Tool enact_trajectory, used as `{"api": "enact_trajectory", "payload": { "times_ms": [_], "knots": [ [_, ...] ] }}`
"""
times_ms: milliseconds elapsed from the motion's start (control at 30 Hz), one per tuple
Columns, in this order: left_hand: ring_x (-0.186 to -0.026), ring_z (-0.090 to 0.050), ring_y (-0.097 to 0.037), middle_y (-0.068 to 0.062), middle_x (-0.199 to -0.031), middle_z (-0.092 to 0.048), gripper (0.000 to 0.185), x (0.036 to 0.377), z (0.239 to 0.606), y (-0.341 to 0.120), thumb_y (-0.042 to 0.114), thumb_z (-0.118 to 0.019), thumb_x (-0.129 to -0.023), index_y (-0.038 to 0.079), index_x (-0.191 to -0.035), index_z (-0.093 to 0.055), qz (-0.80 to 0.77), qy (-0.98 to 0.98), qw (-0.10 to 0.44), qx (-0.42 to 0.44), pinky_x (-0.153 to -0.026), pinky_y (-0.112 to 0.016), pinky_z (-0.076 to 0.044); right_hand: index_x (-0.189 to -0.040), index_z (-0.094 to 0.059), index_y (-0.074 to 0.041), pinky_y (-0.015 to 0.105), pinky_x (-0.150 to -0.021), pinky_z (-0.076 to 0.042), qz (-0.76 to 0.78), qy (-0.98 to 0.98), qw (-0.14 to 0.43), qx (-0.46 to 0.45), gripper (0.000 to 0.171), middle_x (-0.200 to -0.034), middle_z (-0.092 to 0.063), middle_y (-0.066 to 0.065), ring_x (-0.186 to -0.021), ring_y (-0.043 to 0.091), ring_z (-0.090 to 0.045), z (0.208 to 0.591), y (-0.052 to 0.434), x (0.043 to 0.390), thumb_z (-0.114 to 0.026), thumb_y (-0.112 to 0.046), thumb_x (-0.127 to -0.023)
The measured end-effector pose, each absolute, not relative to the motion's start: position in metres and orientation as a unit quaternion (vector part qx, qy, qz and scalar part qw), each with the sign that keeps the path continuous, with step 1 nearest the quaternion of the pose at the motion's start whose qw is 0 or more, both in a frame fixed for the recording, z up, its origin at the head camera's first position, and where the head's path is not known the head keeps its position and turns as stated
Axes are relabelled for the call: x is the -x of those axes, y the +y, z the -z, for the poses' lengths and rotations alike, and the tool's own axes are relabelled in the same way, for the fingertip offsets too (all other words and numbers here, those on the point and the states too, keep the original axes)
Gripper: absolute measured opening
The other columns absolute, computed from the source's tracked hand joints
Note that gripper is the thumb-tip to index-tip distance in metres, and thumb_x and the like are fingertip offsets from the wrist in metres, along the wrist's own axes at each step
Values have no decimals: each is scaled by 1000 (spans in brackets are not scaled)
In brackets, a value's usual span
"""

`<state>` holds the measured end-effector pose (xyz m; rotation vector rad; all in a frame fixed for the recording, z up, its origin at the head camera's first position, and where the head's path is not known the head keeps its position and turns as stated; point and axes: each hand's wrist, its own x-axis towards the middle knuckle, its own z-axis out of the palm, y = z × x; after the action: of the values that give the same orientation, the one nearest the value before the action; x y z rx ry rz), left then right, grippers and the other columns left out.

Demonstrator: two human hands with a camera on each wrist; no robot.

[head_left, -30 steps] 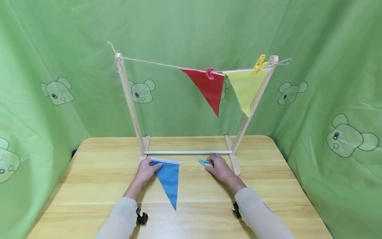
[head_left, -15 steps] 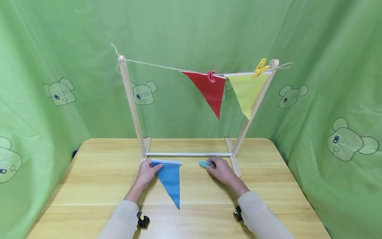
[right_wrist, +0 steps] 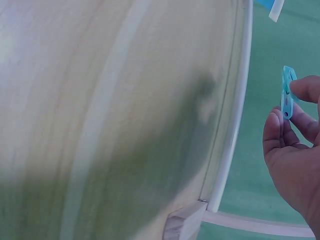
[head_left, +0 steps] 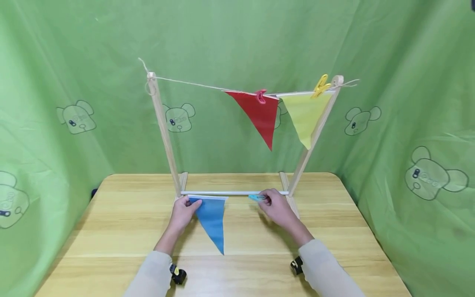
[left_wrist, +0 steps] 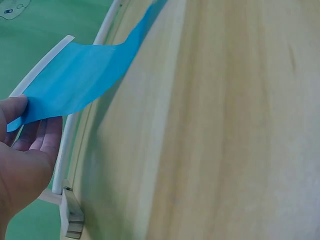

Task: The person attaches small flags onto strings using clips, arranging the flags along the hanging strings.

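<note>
My left hand [head_left: 183,213] pinches a blue triangular pennant [head_left: 212,218] at the left end of its white top strip, thumb in front. In the left wrist view the pennant [left_wrist: 75,77] bends away above the table. To the right, my right hand [head_left: 276,209] holds a light-blue clothespin [head_left: 256,198] between thumb and fingers; the right wrist view shows the clothespin [right_wrist: 287,92] clear of the tabletop. Above, a string [head_left: 193,84] carries a red pennant [head_left: 257,117] under a pink clothespin [head_left: 261,96] and a yellow pennant [head_left: 305,117] under a yellow clothespin [head_left: 320,86].
Two wooden posts, the left post [head_left: 162,132] and the right post [head_left: 315,136], hold the string's ends. A white rod [head_left: 233,193] joins their feet on the wooden table [head_left: 237,276]. A green curtain [head_left: 230,37] surrounds the table.
Both hands have risen slightly, lifting the blue pennant and the light-blue clothespin a little. The clothespin has tilted in the right fingers. The head view has shifted slightly.
</note>
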<state>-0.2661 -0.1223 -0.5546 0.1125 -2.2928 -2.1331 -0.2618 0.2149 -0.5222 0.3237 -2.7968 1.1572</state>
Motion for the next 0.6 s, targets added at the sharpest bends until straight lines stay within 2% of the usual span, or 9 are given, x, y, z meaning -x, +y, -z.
{"api": "enact_trajectory", "payload": {
  "times_ms": [100,267,367,600],
  "knots": [
    [-63,-43,-12,2,-70,-50,15,266,549,-122,10,-72,-97,-5,-98,-68,683,-730,14,-32,-54,-22,-38,-118,-67,0,23,-78,-56,-386,-915,52,-107,25,-102,-60,8,-90,17,-58,517,214,261,-70,-10,-95],
    [-71,-53,-11,1,-79,-62,16,266,542,-123,9,-73,-96,-6,-100,-69,693,-720,29,-33,-65,-27,-51,-119,-67,0,28,-84,-59,-381,-914,68,-119,27,-106,-64,9,-94,19,-61,507,213,261,-72,-12,-95],
    [-75,-56,-12,0,-82,-65,17,265,538,-124,11,-73,-97,-5,-101,-69,694,-718,30,-33,-69,-30,-55,-118,-68,0,29,-84,-60,-383,-912,81,-122,27,-105,-66,9,-94,19,-63,502,212,260,-74,-10,-93],
    [-81,-61,-12,-2,-87,-68,17,266,527,-122,12,-73,-97,-4,-101,-69,713,-699,30,-45,-74,-23,-57,-121,-67,-1,26,-83,-60,-394,-905,89,-132,32,-104,-66,8,-94,18,-63,486,208,262,-78,-10,-92]
  ]
}}
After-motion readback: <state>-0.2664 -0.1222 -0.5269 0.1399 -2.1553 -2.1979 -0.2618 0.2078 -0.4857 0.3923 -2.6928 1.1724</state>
